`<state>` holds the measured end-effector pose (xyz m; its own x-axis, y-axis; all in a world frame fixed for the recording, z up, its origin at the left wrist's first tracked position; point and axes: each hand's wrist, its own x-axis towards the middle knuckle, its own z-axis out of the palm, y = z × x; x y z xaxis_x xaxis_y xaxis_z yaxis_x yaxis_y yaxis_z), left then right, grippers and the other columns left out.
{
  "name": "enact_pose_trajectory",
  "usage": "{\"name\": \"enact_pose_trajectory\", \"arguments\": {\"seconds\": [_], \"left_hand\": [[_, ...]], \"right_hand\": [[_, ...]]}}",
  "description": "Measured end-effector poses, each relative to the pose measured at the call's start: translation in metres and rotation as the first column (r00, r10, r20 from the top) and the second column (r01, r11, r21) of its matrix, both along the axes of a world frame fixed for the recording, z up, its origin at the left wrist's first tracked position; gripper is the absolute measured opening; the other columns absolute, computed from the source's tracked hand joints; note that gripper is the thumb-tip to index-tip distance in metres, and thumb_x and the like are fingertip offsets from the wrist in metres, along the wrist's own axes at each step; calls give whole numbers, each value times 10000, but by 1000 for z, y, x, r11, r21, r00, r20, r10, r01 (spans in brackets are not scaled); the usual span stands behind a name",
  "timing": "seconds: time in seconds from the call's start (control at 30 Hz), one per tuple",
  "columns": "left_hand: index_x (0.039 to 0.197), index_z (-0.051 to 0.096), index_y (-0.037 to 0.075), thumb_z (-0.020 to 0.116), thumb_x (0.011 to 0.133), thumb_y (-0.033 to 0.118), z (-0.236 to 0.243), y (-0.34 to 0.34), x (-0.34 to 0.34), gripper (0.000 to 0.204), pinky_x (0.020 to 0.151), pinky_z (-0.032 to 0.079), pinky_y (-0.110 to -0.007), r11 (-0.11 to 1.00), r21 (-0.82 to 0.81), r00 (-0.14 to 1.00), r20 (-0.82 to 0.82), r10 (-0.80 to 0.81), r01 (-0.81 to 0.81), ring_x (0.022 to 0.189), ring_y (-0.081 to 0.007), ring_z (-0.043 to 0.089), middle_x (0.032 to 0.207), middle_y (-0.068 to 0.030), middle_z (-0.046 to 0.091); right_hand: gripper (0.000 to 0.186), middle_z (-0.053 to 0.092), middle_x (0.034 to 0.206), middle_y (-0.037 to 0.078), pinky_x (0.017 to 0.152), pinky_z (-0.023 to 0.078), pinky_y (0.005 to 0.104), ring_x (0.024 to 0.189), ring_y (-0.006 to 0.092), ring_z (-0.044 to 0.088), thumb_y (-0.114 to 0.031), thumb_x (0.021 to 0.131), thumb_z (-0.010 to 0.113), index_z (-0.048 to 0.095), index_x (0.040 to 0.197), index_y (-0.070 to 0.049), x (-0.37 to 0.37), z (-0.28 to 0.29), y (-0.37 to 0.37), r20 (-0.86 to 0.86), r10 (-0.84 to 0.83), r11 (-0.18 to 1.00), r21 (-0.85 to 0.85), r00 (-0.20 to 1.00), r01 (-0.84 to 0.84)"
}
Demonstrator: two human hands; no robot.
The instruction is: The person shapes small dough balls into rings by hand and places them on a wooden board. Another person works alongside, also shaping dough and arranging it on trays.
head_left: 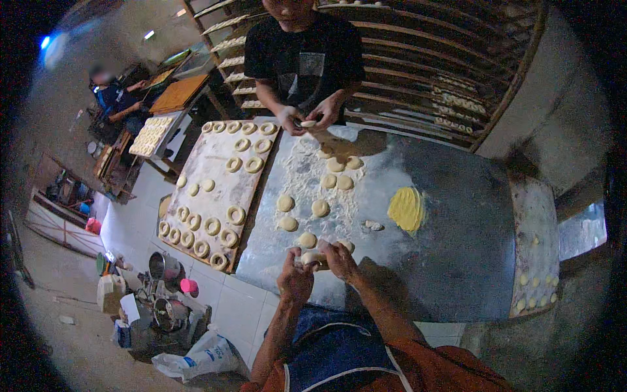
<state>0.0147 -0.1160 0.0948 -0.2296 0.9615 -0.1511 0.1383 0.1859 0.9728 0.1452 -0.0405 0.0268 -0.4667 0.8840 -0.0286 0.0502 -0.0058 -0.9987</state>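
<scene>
Near the front edge of the metal table, my left hand and my right hand are closed on one small piece of pale dough between them. Its hole, if any, is hidden by my fingers. Just beyond it lies a round dough ball, and another piece is partly covered by my right hand. Further off, several flattened dough balls rest on scattered flour. To the left, a floured wooden board bears rows of dough rings and a few unholed balls.
Across the table a person in a dark shirt holds dough in both hands. Yellow fat is smeared on the table, beside a dough scrap. A narrow board stands right. Racks rise behind; another person works far left.
</scene>
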Motion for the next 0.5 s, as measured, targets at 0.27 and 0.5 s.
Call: {"name": "enact_pose_trajectory", "arguments": {"seconds": [0.27,0.5], "left_hand": [[901,452,65,479,948,342,-22,26,17,282,584,494,-378,959,282,680,-699,224,-27,730,-223,579,835,-76,489],[773,427,97,451,930,354,-50,19,-11,302,577,397,-378,901,393,955,-146,257,-182,637,-192,492,751,-18,432]], "right_hand": [[428,609,663,161,472,447,409,525,333,570,-221,847,562,452,1185,19,-14,-46,-11,179,14,928,364,984,-80],[449,617,620,171,554,481,386,576,263,613,-389,963,413,583,920,25,-36,16,-28,34,-87,995,51,996,85]]}}
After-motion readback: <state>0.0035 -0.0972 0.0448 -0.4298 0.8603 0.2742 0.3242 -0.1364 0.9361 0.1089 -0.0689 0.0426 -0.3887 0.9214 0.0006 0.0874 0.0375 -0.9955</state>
